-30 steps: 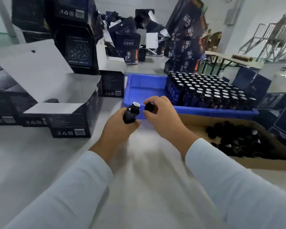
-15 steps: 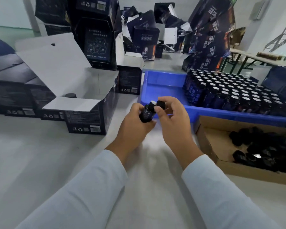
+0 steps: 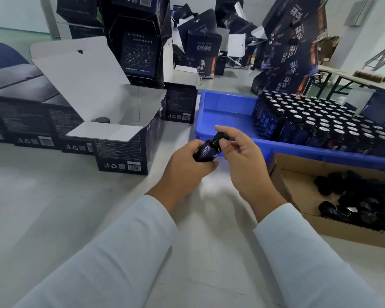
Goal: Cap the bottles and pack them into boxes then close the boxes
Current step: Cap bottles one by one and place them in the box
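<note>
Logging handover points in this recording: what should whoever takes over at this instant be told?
Left hand grips a dark bottle, tilted. Right hand pinches a black cap on its neck.
Uncapped bottles fill the blue tray; loose caps lie in the cardboard tray.
Open box holds one capped bottle.
Left: finish this cap, pack, cap the rest, close boxes.

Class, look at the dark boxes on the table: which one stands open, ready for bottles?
The open box nearest the left hand: its white lid flap is raised, while the boxes left of it are closed.
</note>
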